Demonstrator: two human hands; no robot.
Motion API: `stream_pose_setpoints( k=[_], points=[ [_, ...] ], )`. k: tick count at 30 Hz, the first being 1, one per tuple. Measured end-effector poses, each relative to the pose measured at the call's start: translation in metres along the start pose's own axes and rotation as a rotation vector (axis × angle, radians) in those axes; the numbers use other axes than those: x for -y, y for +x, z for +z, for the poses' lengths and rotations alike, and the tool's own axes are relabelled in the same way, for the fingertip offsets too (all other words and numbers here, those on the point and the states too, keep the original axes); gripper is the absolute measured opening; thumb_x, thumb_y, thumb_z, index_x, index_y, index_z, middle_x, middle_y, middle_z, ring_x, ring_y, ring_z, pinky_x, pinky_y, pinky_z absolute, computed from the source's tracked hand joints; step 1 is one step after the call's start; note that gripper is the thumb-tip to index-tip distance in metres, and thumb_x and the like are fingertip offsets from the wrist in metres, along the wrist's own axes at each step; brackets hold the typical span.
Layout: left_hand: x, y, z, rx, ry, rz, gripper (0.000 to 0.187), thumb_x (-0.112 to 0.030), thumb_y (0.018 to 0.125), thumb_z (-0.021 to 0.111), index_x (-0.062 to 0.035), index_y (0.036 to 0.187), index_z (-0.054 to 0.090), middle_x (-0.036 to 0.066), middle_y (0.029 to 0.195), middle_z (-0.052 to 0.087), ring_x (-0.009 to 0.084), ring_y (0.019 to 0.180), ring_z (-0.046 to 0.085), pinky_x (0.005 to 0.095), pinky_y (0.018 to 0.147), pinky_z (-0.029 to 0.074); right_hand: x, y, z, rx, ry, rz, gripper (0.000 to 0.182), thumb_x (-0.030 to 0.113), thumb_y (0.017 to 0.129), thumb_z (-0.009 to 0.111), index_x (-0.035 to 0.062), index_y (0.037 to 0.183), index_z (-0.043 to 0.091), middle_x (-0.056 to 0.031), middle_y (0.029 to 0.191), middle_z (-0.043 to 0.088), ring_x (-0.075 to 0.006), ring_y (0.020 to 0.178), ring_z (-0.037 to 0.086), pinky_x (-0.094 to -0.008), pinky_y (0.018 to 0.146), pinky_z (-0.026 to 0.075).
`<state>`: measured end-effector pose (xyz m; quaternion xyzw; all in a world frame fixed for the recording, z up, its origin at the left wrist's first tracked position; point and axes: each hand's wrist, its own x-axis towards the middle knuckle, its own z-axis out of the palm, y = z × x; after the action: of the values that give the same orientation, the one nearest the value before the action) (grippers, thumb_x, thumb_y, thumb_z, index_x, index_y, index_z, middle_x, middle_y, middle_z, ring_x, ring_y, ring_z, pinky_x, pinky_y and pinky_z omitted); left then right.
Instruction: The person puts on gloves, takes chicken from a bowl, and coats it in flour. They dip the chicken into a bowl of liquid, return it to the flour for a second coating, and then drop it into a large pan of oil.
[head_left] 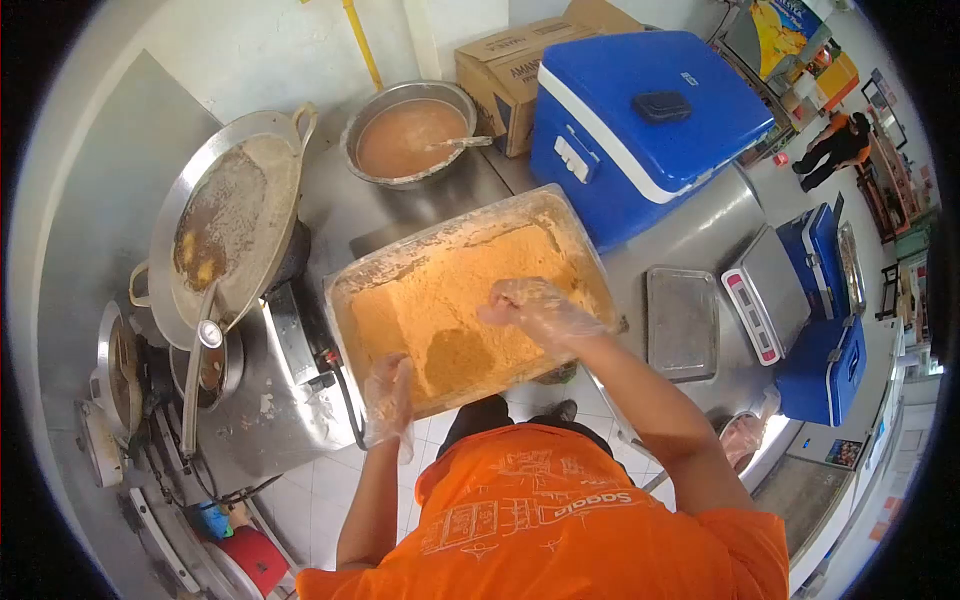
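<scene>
A deep metal tray [590,262] full of orange-tan powder [470,265] stands in front of me. A darker, damp-looking patch [458,362] shows in the powder near its front. My right hand [535,308], in a clear plastic glove, is above the powder with its fingers curled closed; whatever is in them is hidden. At the tray's near left corner, my gloved left hand [388,400] is closed at the rim, fingertips on the inner side.
Left stand a large wok [255,215] with frying pieces and a long-handled ladle [197,375]. Behind is a basin [400,130] of brownish liquid, with a blue cooler [650,120] beside it. Rightward lie an empty metal tray [682,322] and a scale [757,305]. Another person [835,150] stands far off.
</scene>
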<state>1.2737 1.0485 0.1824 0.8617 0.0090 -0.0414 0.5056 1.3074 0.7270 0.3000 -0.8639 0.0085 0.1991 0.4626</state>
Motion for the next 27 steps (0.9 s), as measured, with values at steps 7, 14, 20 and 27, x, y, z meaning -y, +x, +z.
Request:
stream_pose_setpoints(
  k=[7,14,20,27],
  points=[
    [-0.011,0.000,0.003,0.081,0.118,0.122,0.029,-0.026,0.097,0.064,-0.0011,0.111,0.069,0.020,0.110,0.070,0.0341,0.107,0.066,0.0433,0.096,0.050,-0.113,0.037,0.076,-0.061,0.200,-0.330,0.041,0.014,0.097,0.061,0.0112,0.138,0.059,-0.0170,0.141,0.057,-0.0331,0.133,0.051,-0.0422,0.113,0.040],
    [0.019,0.006,0.013,0.103,0.264,0.119,0.031,-0.022,0.096,0.060,0.0032,0.114,0.065,0.022,0.112,0.066,0.0371,0.109,0.062,0.0467,0.098,0.047,-0.110,-0.085,-0.002,-0.433,0.217,-0.010,0.036,0.026,0.100,0.062,0.0122,0.133,0.063,-0.0139,0.131,0.065,-0.0304,0.123,0.060,-0.0419,0.107,0.046],
    [0.057,0.026,0.007,0.343,0.281,0.013,0.075,-0.060,0.098,0.053,-0.0082,0.152,0.043,0.022,0.129,0.063,0.0315,0.114,0.062,0.0544,0.099,0.046,-0.137,-0.249,-0.057,-0.751,0.122,0.303,0.037,0.039,0.102,0.060,0.0152,0.129,0.067,-0.0065,0.121,0.072,-0.0267,0.110,0.068,-0.0380,0.099,0.052],
    [-0.052,-0.018,0.041,0.044,0.614,0.337,0.053,-0.046,0.103,0.052,-0.0017,0.130,0.062,0.026,0.121,0.064,0.0417,0.112,0.060,0.0491,0.097,0.049,-0.328,-0.421,-0.018,-1.272,0.324,0.417,0.026,0.014,0.096,0.070,0.0007,0.119,0.069,-0.0078,0.111,0.073,-0.0154,0.098,0.069,-0.0292,0.089,0.055]
  ],
)
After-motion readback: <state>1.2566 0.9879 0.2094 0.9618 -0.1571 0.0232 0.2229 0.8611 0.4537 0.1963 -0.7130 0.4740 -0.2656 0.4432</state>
